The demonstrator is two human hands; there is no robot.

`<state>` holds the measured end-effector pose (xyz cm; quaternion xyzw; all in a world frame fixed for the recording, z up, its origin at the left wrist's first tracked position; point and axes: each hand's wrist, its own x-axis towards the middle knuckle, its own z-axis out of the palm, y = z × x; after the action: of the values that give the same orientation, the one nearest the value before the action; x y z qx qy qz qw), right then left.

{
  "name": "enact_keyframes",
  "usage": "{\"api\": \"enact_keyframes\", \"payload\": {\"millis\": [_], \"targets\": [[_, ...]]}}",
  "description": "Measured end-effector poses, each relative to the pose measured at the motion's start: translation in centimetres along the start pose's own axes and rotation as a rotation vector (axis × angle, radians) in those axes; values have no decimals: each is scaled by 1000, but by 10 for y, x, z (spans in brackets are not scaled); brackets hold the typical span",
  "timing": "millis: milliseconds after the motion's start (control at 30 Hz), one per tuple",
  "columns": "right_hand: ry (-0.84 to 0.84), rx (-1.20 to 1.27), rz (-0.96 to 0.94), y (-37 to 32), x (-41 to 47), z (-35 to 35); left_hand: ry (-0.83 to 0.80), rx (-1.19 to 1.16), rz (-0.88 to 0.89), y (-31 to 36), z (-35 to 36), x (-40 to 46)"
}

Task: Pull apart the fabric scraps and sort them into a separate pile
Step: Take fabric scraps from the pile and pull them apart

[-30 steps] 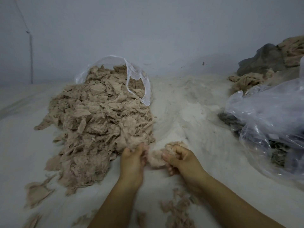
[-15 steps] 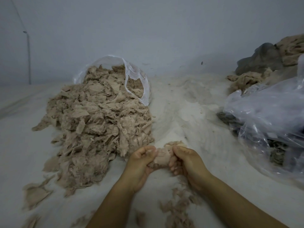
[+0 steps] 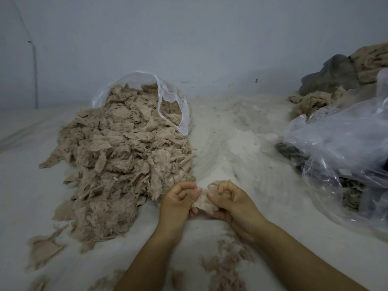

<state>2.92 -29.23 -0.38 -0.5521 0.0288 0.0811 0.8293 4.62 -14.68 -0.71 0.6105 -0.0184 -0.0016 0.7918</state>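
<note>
beige fabric scrap (image 3: pixel 203 201) pinched between fingers (image 3: pixel 216 191), frayed

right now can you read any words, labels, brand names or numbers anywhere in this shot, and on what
None. No readable text shows anywhere: not on the clear bag behind the scrap pile, the plastic bags on the right, the wall, or the scrap held by the left hand and right hand.

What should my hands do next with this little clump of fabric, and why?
Probably draw the hands apart to tear it. The left hand and right hand both pinch the same clump, which looks still in one piece between them, just beside the big pile of scraps.
</note>
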Motion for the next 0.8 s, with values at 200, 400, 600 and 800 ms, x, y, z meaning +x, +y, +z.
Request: {"api": "enact_keyframes", "payload": {"millis": [200, 400, 600, 800], "targets": [[-18, 20, 105, -4, 2, -8, -54, 42, 65, -1, -1, -1], [11, 236, 147, -8, 6, -13, -211, -26, 16, 0, -9, 2], [46, -161, -18, 1, 1, -9, -122, 325, 119, -8, -8, 2], [162, -377, -191, 4, 0, -3, -134, 290, 57, -8, -5, 1]]}}
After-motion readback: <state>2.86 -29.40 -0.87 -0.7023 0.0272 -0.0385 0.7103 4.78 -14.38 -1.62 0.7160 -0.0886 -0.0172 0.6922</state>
